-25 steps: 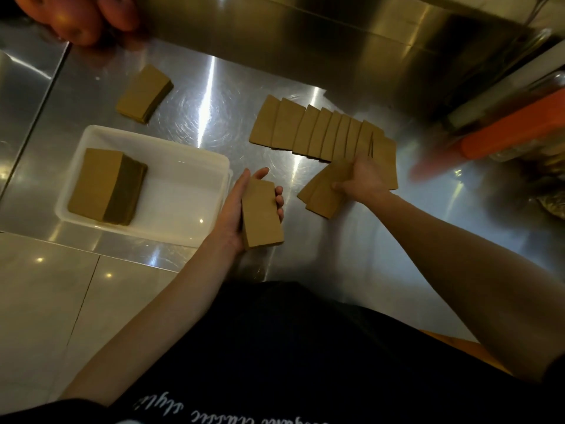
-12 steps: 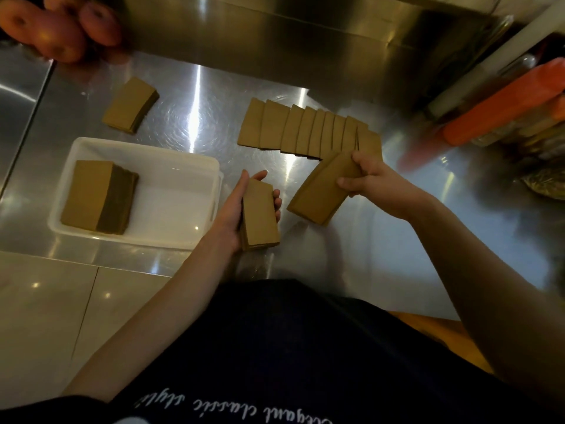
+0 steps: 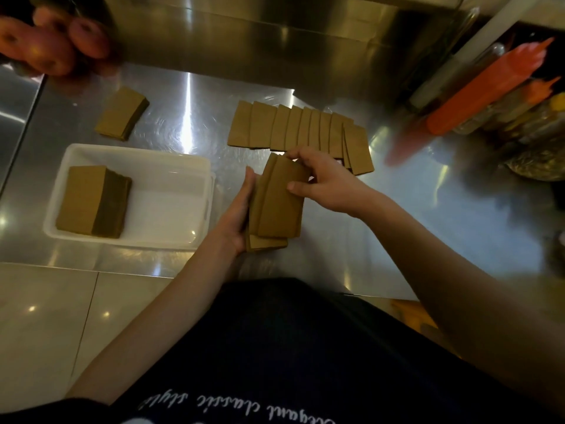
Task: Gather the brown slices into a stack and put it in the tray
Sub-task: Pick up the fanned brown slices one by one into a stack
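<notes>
Your left hand (image 3: 237, 214) cups the left edge of a handful of thin, flat, brown rectangular slices (image 3: 276, 206), fingers wrapped beneath them, holding them just above the brushed steel counter (image 3: 183, 96). Your right hand (image 3: 324, 182) grips the same bundle from the right, thumb on its top face and fingers curled over its far end. The slices in this bundle are not squared up: the upper few sit skewed, and a lower one pokes out at the near end. They look matte, smooth and uniformly tan.

Just beyond your hands, a fanned row of overlapping brown slices (image 3: 293, 128) lies flat on the counter. To your left, the shallow white plastic tray (image 3: 171, 160) holds a neat block of stacked brown slices (image 3: 91, 201) in its left half, its side darker than its top. Behind the tray, a smaller separate stack of slices (image 3: 122, 113) rests tilted on the steel.
</notes>
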Tool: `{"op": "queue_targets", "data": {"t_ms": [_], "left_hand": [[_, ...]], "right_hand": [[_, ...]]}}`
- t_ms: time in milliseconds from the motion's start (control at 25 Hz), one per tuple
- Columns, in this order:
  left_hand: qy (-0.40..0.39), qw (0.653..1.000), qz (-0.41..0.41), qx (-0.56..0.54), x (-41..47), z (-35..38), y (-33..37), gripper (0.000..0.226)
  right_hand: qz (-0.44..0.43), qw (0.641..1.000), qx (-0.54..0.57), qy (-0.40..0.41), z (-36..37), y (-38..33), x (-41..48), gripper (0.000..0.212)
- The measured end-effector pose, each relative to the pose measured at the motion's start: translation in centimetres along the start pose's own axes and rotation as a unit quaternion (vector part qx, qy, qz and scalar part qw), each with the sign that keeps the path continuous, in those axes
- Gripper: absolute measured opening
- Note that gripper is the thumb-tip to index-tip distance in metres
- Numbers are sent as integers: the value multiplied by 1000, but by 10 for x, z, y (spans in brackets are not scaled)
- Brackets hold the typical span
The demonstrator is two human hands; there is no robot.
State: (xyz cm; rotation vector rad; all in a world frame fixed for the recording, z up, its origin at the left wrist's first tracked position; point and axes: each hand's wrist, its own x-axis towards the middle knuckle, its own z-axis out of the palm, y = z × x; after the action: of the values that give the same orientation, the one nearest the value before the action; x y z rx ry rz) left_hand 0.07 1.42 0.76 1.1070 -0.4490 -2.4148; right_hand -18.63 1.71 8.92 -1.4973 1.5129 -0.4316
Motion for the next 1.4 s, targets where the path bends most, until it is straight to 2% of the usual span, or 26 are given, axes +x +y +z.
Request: {"op": "queue_targets", "data": {"t_ms": [200,360,600,760,880,1160,1400], "left_hand": [[-13,1000,0,17,2,7,-8,76],[-25,999,-9,22,2,14,-9,73],[-65,998,-14,24,2,24,-13,105],[-102,994,21,-19,5,27,-17,83],[-89,994,8,-59,7,26,-17,64],[-62,993,23,-100,13,29,-15,59],[-25,992,11,-125,26,35,-12,53]], "right_hand": [[-39,995,-80,47,16,6,-8,50],[-24,991,-117,59,16,12,-13,52],[-13,991,-103,82,16,27,-22,44],[-17,987,-84,135,13,37,-26,49],[9,983,-74,167,1,48,-30,58],[66,982,-35,173,-33,78,-30,51],[117,982,-23,148,-57,108,-16,53]]}}
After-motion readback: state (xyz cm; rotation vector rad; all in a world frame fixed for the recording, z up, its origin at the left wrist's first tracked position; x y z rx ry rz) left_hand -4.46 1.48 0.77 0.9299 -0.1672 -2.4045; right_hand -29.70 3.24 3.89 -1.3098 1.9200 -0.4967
